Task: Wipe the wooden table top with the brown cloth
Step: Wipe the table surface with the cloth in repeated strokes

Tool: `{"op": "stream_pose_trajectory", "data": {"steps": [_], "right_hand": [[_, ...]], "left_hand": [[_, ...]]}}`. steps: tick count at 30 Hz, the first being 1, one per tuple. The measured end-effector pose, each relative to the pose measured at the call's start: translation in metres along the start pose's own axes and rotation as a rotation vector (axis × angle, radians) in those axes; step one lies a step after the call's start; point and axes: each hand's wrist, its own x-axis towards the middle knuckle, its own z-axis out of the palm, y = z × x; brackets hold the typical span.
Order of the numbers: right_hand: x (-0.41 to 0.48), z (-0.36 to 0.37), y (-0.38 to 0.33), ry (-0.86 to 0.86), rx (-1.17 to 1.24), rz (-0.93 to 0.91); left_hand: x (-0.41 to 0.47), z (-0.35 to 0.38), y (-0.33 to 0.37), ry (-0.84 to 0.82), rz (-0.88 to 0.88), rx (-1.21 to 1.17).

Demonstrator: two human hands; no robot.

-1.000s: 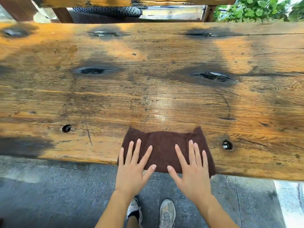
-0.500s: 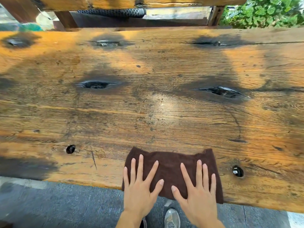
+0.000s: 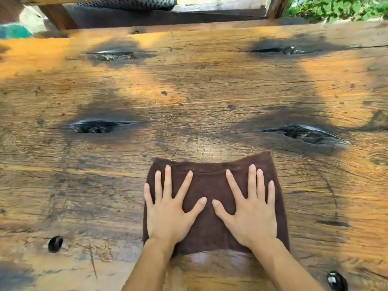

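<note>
A brown cloth (image 3: 210, 185) lies spread flat on the wooden table top (image 3: 189, 91), a little in from the near edge. My left hand (image 3: 168, 211) rests palm down on the cloth's left half with its fingers spread. On the right half my right hand (image 3: 249, 211) lies the same way, flat and fingers apart. The two thumbs nearly meet over the middle of the cloth. Neither hand grips the cloth; both press on it.
The table top has several dark knot holes, two long ones (image 3: 94, 127) (image 3: 304, 134) just beyond the cloth and small round ones (image 3: 55, 243) (image 3: 337, 280) near the front. Behind the far edge stand a wooden frame (image 3: 56, 17) and green plants (image 3: 336, 7).
Both hands have pushed the cloth away from the near edge toward the table's middle. The view has moved forward, so the floor and shoes are out of sight.
</note>
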Motion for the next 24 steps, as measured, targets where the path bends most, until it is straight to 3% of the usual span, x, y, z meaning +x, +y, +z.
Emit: {"op": "stream_pose_trajectory", "data": {"steps": [13, 24], "right_hand": [[0.189, -0.009, -0.013, -0.032, -0.022, 0.039], [0.402, -0.027, -0.016, 0.011, -0.086, 0.093]], "left_hand": [[0.209, -0.017, -0.006, -0.022, 0.042, -0.043], [0.427, -0.032, -0.004, 0.030, 0.081, -0.014]]}}
